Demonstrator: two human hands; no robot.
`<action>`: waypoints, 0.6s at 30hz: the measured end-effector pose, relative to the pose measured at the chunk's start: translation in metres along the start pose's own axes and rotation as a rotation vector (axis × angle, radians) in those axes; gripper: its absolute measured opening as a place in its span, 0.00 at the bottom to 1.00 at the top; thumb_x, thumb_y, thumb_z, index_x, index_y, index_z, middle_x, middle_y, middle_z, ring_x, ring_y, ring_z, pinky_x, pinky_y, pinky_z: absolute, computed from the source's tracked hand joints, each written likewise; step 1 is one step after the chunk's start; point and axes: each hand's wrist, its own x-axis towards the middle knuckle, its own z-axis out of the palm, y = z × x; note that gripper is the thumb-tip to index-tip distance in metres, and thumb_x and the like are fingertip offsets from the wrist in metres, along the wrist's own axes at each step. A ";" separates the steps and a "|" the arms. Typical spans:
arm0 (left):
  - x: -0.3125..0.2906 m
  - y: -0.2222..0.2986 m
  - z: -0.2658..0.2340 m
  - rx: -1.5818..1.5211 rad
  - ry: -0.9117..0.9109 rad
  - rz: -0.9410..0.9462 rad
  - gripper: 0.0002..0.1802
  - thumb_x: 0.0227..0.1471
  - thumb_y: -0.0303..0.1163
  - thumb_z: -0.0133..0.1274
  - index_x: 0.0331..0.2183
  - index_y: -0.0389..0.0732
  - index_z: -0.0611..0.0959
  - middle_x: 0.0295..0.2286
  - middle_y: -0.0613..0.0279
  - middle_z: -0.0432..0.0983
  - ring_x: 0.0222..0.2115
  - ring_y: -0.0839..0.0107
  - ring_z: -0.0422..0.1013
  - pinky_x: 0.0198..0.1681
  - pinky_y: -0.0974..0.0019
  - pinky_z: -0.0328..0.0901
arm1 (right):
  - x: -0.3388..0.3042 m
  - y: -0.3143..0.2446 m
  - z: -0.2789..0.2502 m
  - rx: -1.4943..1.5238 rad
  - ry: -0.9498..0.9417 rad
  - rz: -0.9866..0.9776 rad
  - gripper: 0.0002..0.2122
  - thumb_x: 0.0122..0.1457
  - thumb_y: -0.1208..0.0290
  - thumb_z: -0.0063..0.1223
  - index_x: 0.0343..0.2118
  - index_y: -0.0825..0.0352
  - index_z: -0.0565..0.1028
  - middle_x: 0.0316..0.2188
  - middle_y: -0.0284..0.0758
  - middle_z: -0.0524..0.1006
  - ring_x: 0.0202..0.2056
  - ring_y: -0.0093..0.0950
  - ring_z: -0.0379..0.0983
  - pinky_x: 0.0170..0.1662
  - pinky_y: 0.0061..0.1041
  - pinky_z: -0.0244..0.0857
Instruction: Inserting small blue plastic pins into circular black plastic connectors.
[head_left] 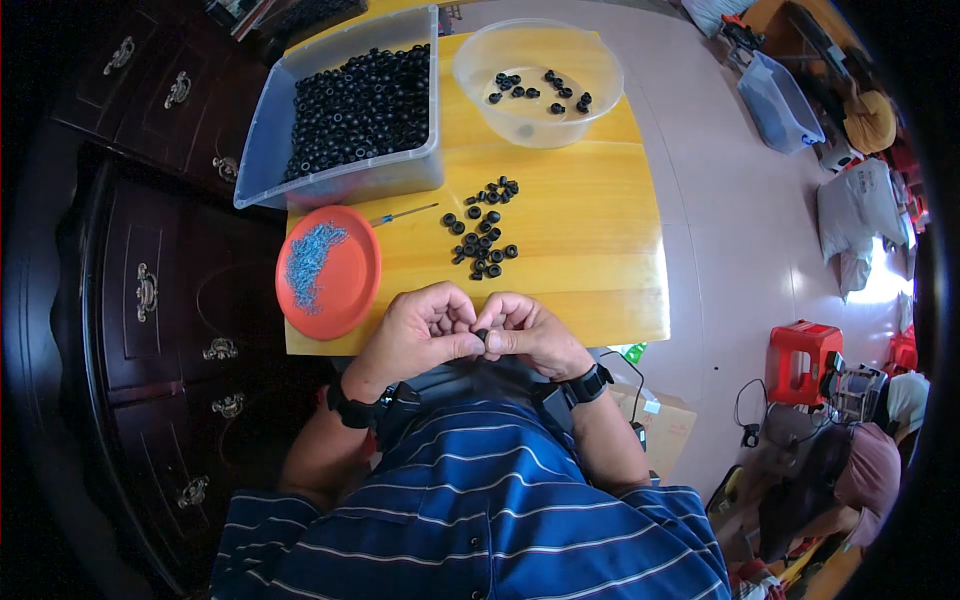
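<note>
Between my fingertips, at the near edge of the table, is a small round black part (482, 334). My left hand (430, 325) pinches it from the left with thumb and fingers, and my right hand (527, 333) pinches it from the right. The fingers cover most of it. Just beyond my hands lies a loose group of black ring-shaped parts (484, 240) on the yellow tabletop. To the left, a red plate (350, 295) carries a heap of small silvery-blue pieces (312, 262), too fine to make out. A thin screwdriver (405, 214) lies beside the plate's far rim.
A clear plastic bin (262, 135) full of black parts stands at the far left of the table (590, 230). Right of it, a translucent round bowl (472, 62) holds several more. Dark wooden drawers (145, 350) border the left; a red stool (803, 350) and another person (865, 480) are at right.
</note>
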 end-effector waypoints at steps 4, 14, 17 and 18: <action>0.013 -0.004 0.001 -0.227 -0.059 -0.044 0.11 0.50 0.23 0.65 0.36 0.37 0.80 0.28 0.73 0.75 0.27 0.88 0.69 0.32 0.81 0.65 | -0.002 0.001 -0.006 0.138 -0.018 -0.038 0.10 0.61 0.69 0.61 0.43 0.65 0.75 0.34 0.29 0.77 0.31 0.17 0.73 0.37 0.16 0.69; 0.045 -0.023 0.003 0.879 0.291 0.205 0.10 0.46 0.26 0.64 0.34 0.37 0.83 0.29 0.56 0.78 0.24 0.66 0.76 0.30 0.66 0.69 | 0.000 0.001 -0.024 0.484 -0.048 -0.130 0.11 0.65 0.66 0.55 0.46 0.65 0.71 0.38 0.32 0.77 0.31 0.21 0.75 0.37 0.20 0.69; 0.050 -0.027 0.007 0.919 0.310 0.293 0.10 0.46 0.28 0.64 0.34 0.37 0.83 0.30 0.55 0.78 0.28 0.58 0.76 0.31 0.60 0.70 | 0.000 0.001 -0.024 0.504 -0.051 -0.137 0.11 0.65 0.67 0.55 0.46 0.65 0.71 0.38 0.32 0.77 0.31 0.21 0.75 0.38 0.21 0.70; 0.051 -0.028 0.007 0.918 0.310 0.294 0.10 0.46 0.28 0.64 0.34 0.37 0.83 0.30 0.55 0.78 0.28 0.58 0.76 0.31 0.60 0.70 | 0.000 0.001 -0.024 0.507 -0.047 -0.139 0.11 0.65 0.67 0.55 0.46 0.65 0.71 0.38 0.33 0.77 0.31 0.21 0.76 0.38 0.21 0.70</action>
